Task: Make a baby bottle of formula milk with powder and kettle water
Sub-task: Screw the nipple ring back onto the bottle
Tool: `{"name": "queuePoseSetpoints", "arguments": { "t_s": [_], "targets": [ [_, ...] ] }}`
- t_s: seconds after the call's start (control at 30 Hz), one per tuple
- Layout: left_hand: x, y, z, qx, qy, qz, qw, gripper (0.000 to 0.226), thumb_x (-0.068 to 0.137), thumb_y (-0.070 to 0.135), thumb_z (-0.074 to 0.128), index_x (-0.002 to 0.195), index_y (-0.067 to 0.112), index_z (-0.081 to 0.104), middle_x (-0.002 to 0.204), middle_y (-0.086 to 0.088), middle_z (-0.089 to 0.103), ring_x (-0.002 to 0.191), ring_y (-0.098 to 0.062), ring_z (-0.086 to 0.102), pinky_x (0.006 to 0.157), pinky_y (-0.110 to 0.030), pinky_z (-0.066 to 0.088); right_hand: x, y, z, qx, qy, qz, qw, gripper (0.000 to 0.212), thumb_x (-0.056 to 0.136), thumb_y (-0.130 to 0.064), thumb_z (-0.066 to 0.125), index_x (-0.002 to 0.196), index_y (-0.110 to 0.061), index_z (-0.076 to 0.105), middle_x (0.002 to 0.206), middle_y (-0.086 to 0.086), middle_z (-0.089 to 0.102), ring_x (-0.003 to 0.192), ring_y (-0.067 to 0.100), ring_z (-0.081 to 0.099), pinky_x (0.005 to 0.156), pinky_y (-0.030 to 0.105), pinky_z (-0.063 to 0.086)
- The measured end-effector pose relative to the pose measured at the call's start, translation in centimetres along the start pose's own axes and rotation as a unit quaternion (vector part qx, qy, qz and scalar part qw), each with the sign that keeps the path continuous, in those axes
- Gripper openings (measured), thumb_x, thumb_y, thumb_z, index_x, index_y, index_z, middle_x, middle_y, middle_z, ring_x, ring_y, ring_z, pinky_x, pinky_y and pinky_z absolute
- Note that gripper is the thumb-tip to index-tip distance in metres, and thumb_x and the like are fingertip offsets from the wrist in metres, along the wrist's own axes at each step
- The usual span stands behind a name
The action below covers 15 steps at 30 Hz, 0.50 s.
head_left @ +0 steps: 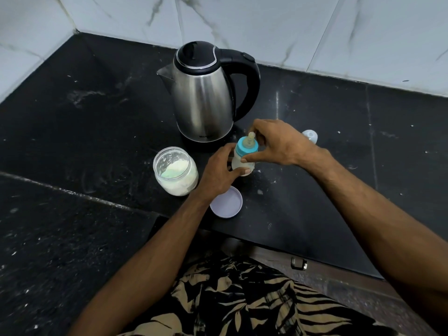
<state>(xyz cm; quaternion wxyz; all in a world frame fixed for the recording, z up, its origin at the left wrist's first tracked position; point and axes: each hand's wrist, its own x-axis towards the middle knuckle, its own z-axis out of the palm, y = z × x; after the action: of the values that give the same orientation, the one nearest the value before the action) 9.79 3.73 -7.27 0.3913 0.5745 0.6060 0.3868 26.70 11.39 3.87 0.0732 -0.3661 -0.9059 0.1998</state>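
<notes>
A small baby bottle (242, 163) with a blue collar (246, 149) and a yellowish teat stands upright on the black counter (97, 132), holding white liquid. My left hand (218, 173) grips the bottle's body from the left. My right hand (276, 144) curls over the top, thumb and fingers pinching the blue collar. Behind them stands a steel kettle (203, 93) with a black lid and handle, lid closed, spout to the left. To the left of the bottle sits an open glass jar (175, 172) of white powder.
The jar's pale lilac lid (226, 202) lies upside down near the counter's front edge, below my left wrist. A clear bottle cap (310, 136) sits behind my right hand. White marble tiles form the back wall. Powder specks dot the counter.
</notes>
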Motion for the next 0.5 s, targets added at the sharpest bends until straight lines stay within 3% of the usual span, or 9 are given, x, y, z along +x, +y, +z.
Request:
{"name": "queuePoseSetpoints", "arguments": {
  "t_s": [0.17,0.27,0.5],
  "targets": [
    [-0.1,0.2,-0.2,0.001,0.002,0.006,1.0,0.071,0.071,0.049,0.076,0.132,0.023,0.05,0.131,0.0,0.061,0.119,-0.016,0.06,0.099,-0.044,0.054,-0.1,-0.4,-1.8,0.078,0.018,-0.015,0.997,0.047,0.074,-0.042,0.081,0.106,-0.018,0.055,0.088,-0.011,0.059,0.075,0.004,0.057,0.065,0.01,0.043],
    [0.0,-0.1,0.0,0.011,0.003,0.011,1.0,0.066,0.077,0.034,0.081,0.133,0.019,0.05,0.132,-0.002,0.06,0.12,-0.018,0.06,0.1,-0.046,0.054,0.0,-0.3,-1.9,0.028,-0.019,-0.014,0.999,0.048,0.074,-0.043,0.081,0.108,-0.02,0.057,0.092,-0.009,0.06,0.079,0.006,0.057,0.069,0.02,0.047],
    [0.1,0.0,-0.1,0.018,0.004,0.006,1.0,0.063,0.08,0.028,0.082,0.134,0.02,0.05,0.133,-0.003,0.06,0.122,-0.019,0.059,0.101,-0.047,0.053,0.1,-0.8,-0.9,-0.024,-0.025,-0.022,0.999,0.049,0.075,-0.037,0.081,0.111,-0.015,0.056,0.095,-0.007,0.057,0.081,0.011,0.055,0.068,0.02,0.042]
  ]
}}
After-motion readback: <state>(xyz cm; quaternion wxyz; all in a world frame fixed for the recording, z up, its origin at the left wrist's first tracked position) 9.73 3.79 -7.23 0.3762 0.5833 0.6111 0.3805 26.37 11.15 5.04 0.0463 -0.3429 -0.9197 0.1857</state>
